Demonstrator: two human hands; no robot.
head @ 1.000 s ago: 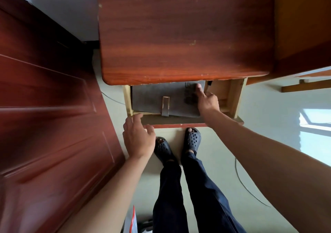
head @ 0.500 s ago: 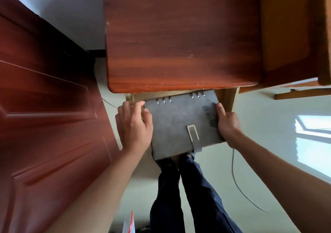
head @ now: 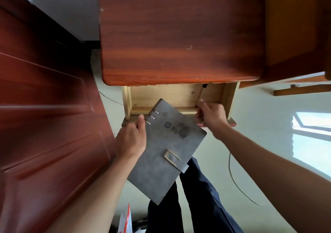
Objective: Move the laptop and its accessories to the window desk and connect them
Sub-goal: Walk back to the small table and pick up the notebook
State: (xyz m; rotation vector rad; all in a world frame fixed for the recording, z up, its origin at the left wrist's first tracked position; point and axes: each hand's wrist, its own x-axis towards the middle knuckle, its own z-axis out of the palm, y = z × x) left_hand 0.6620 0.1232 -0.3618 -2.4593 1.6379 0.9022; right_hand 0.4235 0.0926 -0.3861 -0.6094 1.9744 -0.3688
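Observation:
A grey ring-bound notebook (head: 166,148) with a metal clasp is held out over my legs, tilted, clear of the drawer. My left hand (head: 131,139) grips its left edge just below the binder rings. My right hand (head: 210,117) rests on the front edge of the open light-wood drawer (head: 172,95), fingers curled over the rim. The drawer sticks out from under the reddish-brown desk top (head: 179,36) and its visible inside looks bare apart from a dark item at its back right corner. No laptop is in view.
A dark red wooden door (head: 44,116) stands close on the left. A thin white cable (head: 238,184) runs across the pale floor at right. A red-and-white bag (head: 125,220) lies near my feet. Orange-brown furniture (head: 295,36) adjoins the desk at right.
The notebook has come out of the drawer and swung toward me, held by my left hand alone. My right hand let go of it and moved to the drawer's front edge.

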